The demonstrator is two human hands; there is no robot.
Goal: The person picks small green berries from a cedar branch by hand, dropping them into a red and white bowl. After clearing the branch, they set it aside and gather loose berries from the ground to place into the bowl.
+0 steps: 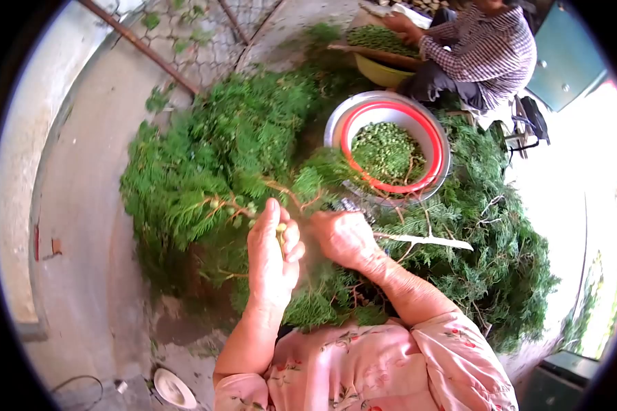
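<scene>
My left hand (274,250) is closed, thumb up, with small yellow-green cones (280,235) showing between its curled fingers. An evergreen sprig (219,204) with a brown stem reaches out to the left from beside its thumb. Close by on the right, my right hand (343,238) is curled into a fist, back of the hand up; I cannot tell what is in it. A pale bare stick (432,240) runs to the right from behind its wrist. Just beyond, a red-rimmed basin (435,147) holds many small green cones (389,152).
Cut evergreen branches heap on the left (212,151) and right (500,253). The red-rimmed basin sits in a wider metal basin (331,127). Opposite sits a person (483,55) beside a flat tray of greenery (380,40) over a yellow basin (380,72). A metal bar (140,44) slants at upper left.
</scene>
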